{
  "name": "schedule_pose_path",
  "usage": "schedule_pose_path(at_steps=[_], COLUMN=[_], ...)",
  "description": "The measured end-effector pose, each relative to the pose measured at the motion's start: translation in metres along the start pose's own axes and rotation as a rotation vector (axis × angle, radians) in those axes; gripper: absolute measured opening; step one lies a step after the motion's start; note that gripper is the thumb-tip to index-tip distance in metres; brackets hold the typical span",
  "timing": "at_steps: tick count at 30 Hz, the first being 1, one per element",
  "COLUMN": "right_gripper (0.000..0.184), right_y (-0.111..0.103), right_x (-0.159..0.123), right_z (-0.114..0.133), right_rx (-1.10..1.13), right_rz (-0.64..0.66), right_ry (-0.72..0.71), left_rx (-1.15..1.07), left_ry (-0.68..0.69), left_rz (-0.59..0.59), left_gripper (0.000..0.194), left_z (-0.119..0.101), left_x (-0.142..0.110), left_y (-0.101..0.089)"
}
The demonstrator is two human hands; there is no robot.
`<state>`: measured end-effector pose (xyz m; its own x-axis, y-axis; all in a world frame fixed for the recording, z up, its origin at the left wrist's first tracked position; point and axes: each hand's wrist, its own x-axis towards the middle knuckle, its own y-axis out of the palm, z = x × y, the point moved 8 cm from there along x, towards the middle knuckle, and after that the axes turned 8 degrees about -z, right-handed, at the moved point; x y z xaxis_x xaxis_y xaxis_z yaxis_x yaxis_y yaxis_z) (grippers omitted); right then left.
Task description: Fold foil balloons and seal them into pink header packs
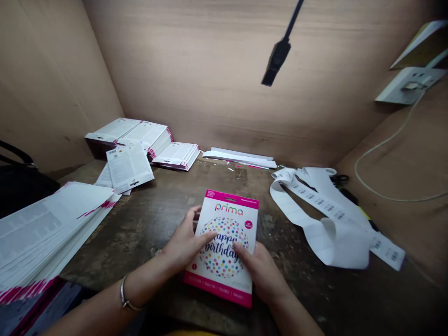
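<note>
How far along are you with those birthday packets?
Probably partway. The stacks at the back look done. Your left hand and right hand hold one birthday packet. Still left, maybe: the big pile and the label strip.

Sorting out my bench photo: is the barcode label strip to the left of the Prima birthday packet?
No, the white barcode label strip lies to the right of the packet.

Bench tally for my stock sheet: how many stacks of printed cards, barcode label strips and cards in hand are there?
Stacks of printed cards: 4
Barcode label strip: 1
Prima Happy Birthday card held by left hand and right hand: 1
Total: 6
</note>
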<state>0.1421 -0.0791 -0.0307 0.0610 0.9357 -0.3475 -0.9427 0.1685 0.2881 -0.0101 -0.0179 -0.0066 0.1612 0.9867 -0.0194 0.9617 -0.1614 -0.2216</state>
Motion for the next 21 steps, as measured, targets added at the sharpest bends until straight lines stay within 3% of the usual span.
schedule_pose_path(at_steps=[2,4,6,7,8,10,13,15,18,21], right_gripper=[0.049,0.049,0.048,0.046,0.042,0.033,0.027,0.022,0.027,0.035], right_y=[-0.003,-0.006,-0.01,-0.013,-0.017,-0.031,-0.046,-0.031,0.013,0.038], right_x=[0.008,0.014,0.015,0.014,0.012,0.006,-0.006,-0.011,-0.007,0.014], right_z=[-0.009,-0.015,-0.016,-0.014,-0.01,0.008,0.052,0.079,0.083,0.05], right_rx=[0.035,0.055,0.04,-0.01,-0.114,-0.523,-1.31,-1.531,-1.499,-1.527], right_rz=[-0.014,-0.019,-0.013,-0.007,-0.004,-0.059,-0.302,-0.392,-0.239,-0.02], right_ry=[0.059,0.078,0.07,0.054,0.025,-0.085,-0.318,-0.555,-0.872,-0.846], left_rx=[0.316,0.545,0.644,0.67,0.695,0.744,0.787,0.801,0.807,0.795], left_ry=[0.292,0.544,0.638,0.649,0.653,0.67,0.695,0.702,0.726,0.758], left_rz=[0.02,0.197,0.366,0.395,0.399,0.4,0.412,0.413,0.407,0.401], left_gripper=[0.062,0.046,0.035,0.034,0.034,0.034,0.034,0.034,0.035,0.036], left_z=[-0.006,-0.006,0.001,0.003,0.004,0.004,0.003,0.004,0.005,0.003], left_x=[-0.009,-0.027,-0.042,-0.046,-0.047,-0.048,-0.048,-0.046,-0.046,-0.05], left_y=[0.0,0.017,0.031,0.035,0.037,0.04,0.042,0.043,0.044,0.044])
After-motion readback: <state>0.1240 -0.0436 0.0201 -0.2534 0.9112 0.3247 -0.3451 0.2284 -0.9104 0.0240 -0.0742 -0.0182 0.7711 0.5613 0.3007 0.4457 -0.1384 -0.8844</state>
